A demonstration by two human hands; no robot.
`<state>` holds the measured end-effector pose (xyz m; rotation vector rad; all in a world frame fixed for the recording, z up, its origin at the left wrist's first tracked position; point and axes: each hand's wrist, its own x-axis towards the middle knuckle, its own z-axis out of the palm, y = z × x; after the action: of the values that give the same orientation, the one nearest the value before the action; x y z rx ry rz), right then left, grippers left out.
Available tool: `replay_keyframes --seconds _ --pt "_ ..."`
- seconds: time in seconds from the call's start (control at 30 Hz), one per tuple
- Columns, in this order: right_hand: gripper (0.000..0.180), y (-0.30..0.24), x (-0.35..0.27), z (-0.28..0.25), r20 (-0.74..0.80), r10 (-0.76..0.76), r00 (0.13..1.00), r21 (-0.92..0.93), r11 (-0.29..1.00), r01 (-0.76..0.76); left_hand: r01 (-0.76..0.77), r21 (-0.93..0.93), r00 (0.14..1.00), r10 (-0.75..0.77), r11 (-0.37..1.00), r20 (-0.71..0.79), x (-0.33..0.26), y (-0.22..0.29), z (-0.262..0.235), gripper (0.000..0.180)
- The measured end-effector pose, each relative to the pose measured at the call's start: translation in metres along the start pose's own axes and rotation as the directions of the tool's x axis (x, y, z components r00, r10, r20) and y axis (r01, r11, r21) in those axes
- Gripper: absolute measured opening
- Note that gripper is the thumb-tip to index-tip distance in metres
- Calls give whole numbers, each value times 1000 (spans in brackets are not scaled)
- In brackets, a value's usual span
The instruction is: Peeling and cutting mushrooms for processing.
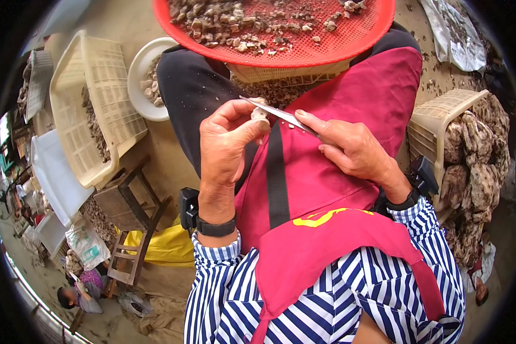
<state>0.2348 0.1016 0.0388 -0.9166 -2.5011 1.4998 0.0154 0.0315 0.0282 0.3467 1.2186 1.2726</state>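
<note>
Head view: left hand [226, 137] has its fingers closed on a small pale lump [260, 116], pinched between thumb and forefinger (exact kind too small to tell). Right hand [352, 146] has its fingers wrapped round a knife [282, 114], thumb along the top, handle mostly hidden. Blade slants up and left across to the lump, tip by the left forefinger; whether the edge touches the lump, cannot tell. Lump sits over the lap, above a red apron [326, 172] with a black strap [278, 178] running down it. White specks lie near the blade.

Beyond the knees, a red sieve [355, 37] holds many brown and pale bits [235, 23], heaped more toward its far left. Cream crate [286, 73] shows just under it. Left of the knee: a white bowl [134, 86] with pale pieces, then a tilted cream basket [106, 74] with brown bits inside. Nearer, a wooden stool [120, 206] stands beside a yellow sack [166, 246]. Right side: another basket [432, 123], tipped, with big grey-brown clumps [470, 155] at its mouth; white sheet [455, 51] farther off. Another person [89, 286] is at lower left, well apart.
</note>
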Motion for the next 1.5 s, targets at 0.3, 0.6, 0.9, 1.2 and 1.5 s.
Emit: replay_keyframes --seconds 0.3,0.6,0.9,1.2,1.5 --pt "64 -3 1 -7 39 -2 999 72 997 -1 -33 -26 999 33 999 3 1 -2 0 30" --pt "64 -4 7 4 -34 -39 999 179 983 45 24 2 1000 -24 1000 4 0 -1 4 31" --pt "62 -1 3 -1 -34 -38 999 64 997 40 -37 74 999 40 997 -38 -2 -3 3 29" --pt "56 14 -8 -3 -31 -166 986 111 979 168 -54 236 994 76 970 -83 -4 6 4 28" --pt "54 1 -7 4 -62 3 998 -117 993 -10 -22 212 997 37 977 -68 -2 4 4 26"
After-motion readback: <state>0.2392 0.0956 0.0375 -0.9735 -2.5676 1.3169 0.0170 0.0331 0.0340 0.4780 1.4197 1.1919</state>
